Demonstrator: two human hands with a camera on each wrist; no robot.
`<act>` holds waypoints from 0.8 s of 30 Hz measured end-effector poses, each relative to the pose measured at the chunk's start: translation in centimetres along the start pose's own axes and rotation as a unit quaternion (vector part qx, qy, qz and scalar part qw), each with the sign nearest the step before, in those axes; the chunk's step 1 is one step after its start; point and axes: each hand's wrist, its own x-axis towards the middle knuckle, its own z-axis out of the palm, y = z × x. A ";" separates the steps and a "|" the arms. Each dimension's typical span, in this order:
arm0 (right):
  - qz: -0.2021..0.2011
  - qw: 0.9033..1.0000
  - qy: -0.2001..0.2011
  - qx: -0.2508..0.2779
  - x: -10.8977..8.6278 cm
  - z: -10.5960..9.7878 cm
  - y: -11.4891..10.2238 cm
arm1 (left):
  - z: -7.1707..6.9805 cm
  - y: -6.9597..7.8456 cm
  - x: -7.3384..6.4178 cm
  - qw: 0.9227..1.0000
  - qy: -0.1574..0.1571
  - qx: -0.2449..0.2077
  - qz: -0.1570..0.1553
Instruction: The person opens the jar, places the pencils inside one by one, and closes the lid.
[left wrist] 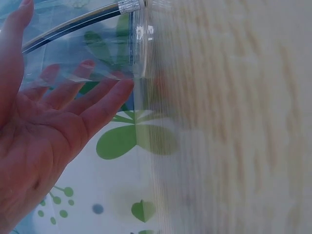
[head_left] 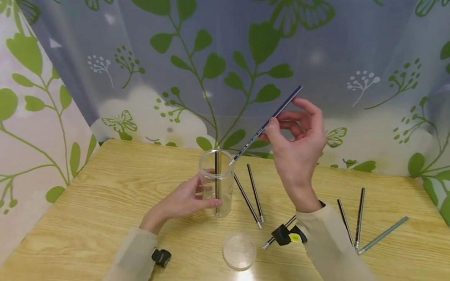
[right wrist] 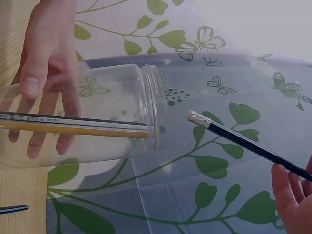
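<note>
Slim dark-blue pencil with a white eraser end (head_left: 256, 137) is held aslant near the back edge of the wooden desk (head_left: 122, 175), its eraser end (right wrist: 199, 118) pointing down, just outside the mouth of the clear, plastic-looking cylindrical jar (head_left: 225, 191). The right grip (head_left: 300, 146) pinches the pencil between thumb and fingers, along its upper half. The left grip (head_left: 186, 198) curls round the jar, thumb on one side and fingers on the other — a good steadying hold, I judge. The jar stands left of the desk's middle, a dark striped pencil (head_left: 217, 176) inside, eraser end down.

Done well, this calls for lifting the eraser end clear of the rim and turning the shaft nearer upright, in line with the jar. A light pinch, high on the shaft, should save the fingers from knocking the rim — and lowering gently should spare the jar a jolt.
</note>
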 end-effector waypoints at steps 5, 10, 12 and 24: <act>-0.020 1.000 -0.003 0.008 -0.3 0.4 0.4 | 0.0 0.0 0.0 1.000 -0.001 -0.003 -0.001; -0.026 0.999 -0.023 -0.016 -0.7 1.0 0.8 | 0.0 0.3 -0.1 1.000 0.000 -0.003 -0.002; -0.029 0.999 -0.029 -0.032 -0.9 1.2 1.0 | 0.0 0.3 -0.1 1.000 0.003 -0.002 -0.002; -0.035 0.990 -0.064 -0.123 -1.5 1.1 2.4 | 0.1 0.2 -0.1 1.000 0.005 0.002 -0.002</act>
